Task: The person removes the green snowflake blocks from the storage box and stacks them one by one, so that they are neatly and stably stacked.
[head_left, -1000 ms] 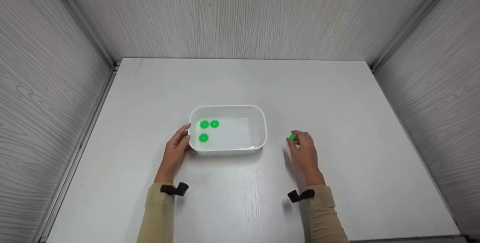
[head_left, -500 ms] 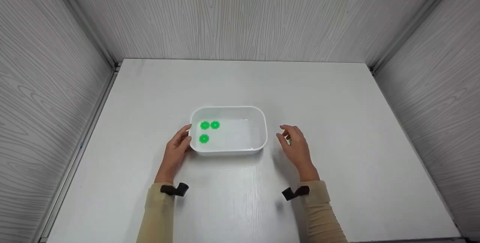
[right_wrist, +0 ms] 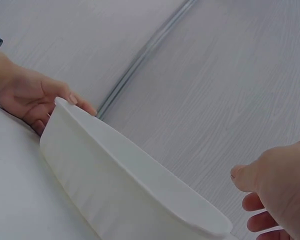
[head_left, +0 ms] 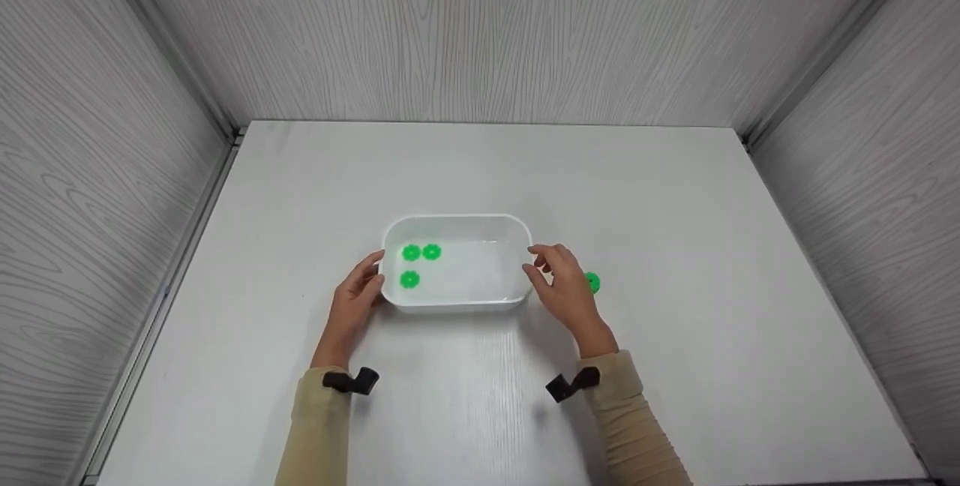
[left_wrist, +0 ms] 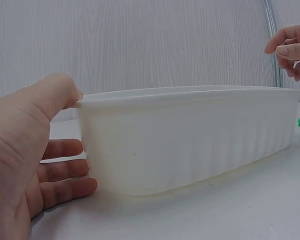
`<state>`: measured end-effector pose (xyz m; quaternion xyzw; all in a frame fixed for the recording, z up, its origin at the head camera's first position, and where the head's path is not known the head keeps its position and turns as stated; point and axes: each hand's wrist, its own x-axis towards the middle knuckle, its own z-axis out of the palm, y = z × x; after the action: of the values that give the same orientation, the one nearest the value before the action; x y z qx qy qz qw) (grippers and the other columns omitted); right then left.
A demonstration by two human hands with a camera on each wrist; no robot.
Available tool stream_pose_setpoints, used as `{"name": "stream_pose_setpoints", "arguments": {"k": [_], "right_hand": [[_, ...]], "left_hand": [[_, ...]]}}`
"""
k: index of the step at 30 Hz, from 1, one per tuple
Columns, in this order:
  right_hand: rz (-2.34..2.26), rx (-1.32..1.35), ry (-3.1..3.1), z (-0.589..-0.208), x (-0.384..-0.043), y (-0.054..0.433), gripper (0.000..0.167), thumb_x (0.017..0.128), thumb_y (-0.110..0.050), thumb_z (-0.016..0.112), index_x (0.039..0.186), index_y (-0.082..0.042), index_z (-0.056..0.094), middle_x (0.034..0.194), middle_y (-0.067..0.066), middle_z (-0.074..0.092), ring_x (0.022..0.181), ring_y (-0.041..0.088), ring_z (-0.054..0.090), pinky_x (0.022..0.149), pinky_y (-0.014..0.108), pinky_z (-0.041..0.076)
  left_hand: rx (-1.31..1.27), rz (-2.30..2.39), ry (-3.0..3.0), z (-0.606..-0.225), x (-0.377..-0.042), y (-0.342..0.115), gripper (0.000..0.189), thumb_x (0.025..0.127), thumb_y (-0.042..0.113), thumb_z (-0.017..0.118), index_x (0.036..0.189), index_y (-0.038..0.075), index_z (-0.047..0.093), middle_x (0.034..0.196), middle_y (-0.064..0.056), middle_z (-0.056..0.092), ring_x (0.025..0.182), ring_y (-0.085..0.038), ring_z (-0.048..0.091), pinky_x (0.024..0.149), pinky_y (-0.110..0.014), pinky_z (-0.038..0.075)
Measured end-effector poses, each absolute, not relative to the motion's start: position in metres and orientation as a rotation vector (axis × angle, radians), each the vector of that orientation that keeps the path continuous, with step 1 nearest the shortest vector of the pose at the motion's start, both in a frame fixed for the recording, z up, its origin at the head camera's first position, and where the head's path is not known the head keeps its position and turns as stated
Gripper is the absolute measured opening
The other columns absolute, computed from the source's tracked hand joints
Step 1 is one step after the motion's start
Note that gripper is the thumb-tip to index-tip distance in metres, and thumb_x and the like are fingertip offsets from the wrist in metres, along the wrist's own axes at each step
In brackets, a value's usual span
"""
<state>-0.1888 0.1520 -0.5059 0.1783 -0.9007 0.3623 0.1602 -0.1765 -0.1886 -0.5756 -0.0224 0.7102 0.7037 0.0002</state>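
Observation:
A white rectangular plastic tub point(head_left: 457, 307) stands on the table between the two hands. At its left end my left hand point(head_left: 352, 310) holds it, thumb point(left_wrist: 60, 92) hooked at the rim and other fingers against the outer wall. My right hand point(head_left: 568, 295) holds nothing; its loosely bent fingers hover beside the tub's right rim, thumb and forefinger apart. Inside the tub, toward the left, lie three green flower-shaped pieces: one at the back left point(head_left: 411, 253), one beside it point(head_left: 432, 252) and one nearer the front point(head_left: 409, 280). Partly hidden behind the right hand, another green flower-shaped piece point(head_left: 593, 283) lies on the table.
The white tabletop point(head_left: 660, 193) extends around the tub. Wood-grain panels rise behind point(head_left: 487, 36) and on both sides. Black camera mounts sit on the left wrist point(head_left: 350, 381) and the right wrist point(head_left: 573, 384).
My right hand has let go of the green flower-shaped piece, left on the table, and moved left to the tub's right rim. My left hand keeps its place on the tub.

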Motion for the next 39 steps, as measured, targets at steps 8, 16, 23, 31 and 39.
{"name": "stream_pose_setpoints", "arguments": {"k": [8,16,23,31,39], "right_hand": [[1.026,0.665,-2.579,-0.504,-0.187,0.123,0.026,0.09,-0.019,0.063,0.113,-0.007,0.06,0.092,0.005,0.058,0.085,0.021,0.056,0.071,0.032,0.048],[1.015,0.834,-2.548,-0.508,-0.193,0.097,0.027,0.089,-0.017,0.065,0.113,-0.006,0.06,0.093,0.005,0.059,0.086,0.019,0.057,0.072,0.03,0.048],[1.009,0.913,-2.57,-0.508,-0.201,0.082,0.026,0.089,-0.017,0.064,0.113,-0.007,0.06,0.093,0.005,0.058,0.085,0.018,0.057,0.073,0.03,0.048],[1.041,0.949,-2.641,-0.508,-0.21,0.068,0.028,0.09,-0.017,0.063,0.115,-0.006,0.059,0.095,0.007,0.059,0.086,0.019,0.057,0.075,0.03,0.048],[1.034,0.985,-2.707,-0.509,-0.218,0.048,0.028,0.09,-0.017,0.064,0.116,-0.008,0.058,0.098,0.007,0.058,0.087,0.019,0.058,0.073,0.028,0.048]], "left_hand": [[-0.028,2.217,2.182,-0.562,-0.172,-0.188,0.044,0.096,0.019,0.053,0.139,0.015,0.045,0.128,-0.019,0.05,0.112,-0.033,0.05,0.084,-0.029,0.048],[-0.044,2.252,2.181,-0.572,-0.177,-0.189,0.041,0.095,0.02,0.055,0.136,0.018,0.049,0.122,-0.016,0.054,0.105,-0.031,0.056,0.079,-0.031,0.05],[-0.025,2.241,2.243,-0.578,-0.177,-0.189,0.042,0.094,0.028,0.057,0.135,0.022,0.05,0.122,-0.011,0.055,0.105,-0.026,0.056,0.08,-0.032,0.05],[-0.009,2.248,2.178,-0.558,-0.17,-0.188,0.042,0.095,0.021,0.055,0.136,0.018,0.049,0.126,-0.019,0.052,0.111,-0.032,0.052,0.082,-0.029,0.049],[0.01,2.228,2.189,-0.551,-0.167,-0.187,0.043,0.096,0.016,0.053,0.137,0.012,0.046,0.127,-0.022,0.05,0.112,-0.037,0.05,0.082,-0.027,0.048]]}}
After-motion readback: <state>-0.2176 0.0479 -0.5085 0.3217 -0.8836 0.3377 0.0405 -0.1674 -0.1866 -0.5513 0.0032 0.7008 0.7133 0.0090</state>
